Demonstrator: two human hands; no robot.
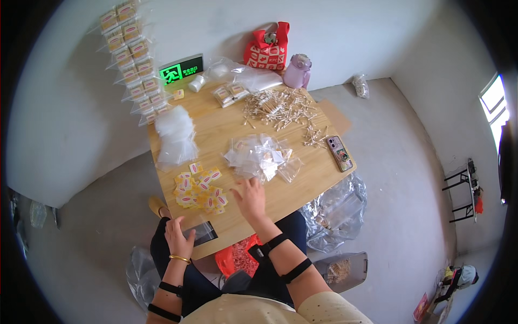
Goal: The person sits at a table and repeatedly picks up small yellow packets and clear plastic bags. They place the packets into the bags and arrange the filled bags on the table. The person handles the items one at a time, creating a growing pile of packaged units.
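Note:
At the table's near left corner, my left hand [179,239] has its fingers apart beside a small clear bag over a dark flat piece [204,233]; whether it touches the bag I cannot tell. My right hand [250,201] reaches over the table, fingers spread and nothing visible in them. Just beyond its fingertips lies a heap of small clear plastic bags [263,156], some with pale cards inside. To the left of that hand, yellow and white printed cards [200,189] are scattered. A stack of flat clear bags [176,135] lies farther back on the left.
Loose cotton swabs [278,108] cover the back right, with a phone [339,153] at the right edge. Packed swab bags [230,94], a lilac jug [298,71], a red bag [267,47] and a green exit sign [182,69] stand behind. A tall stack of packs [129,59] rises at left.

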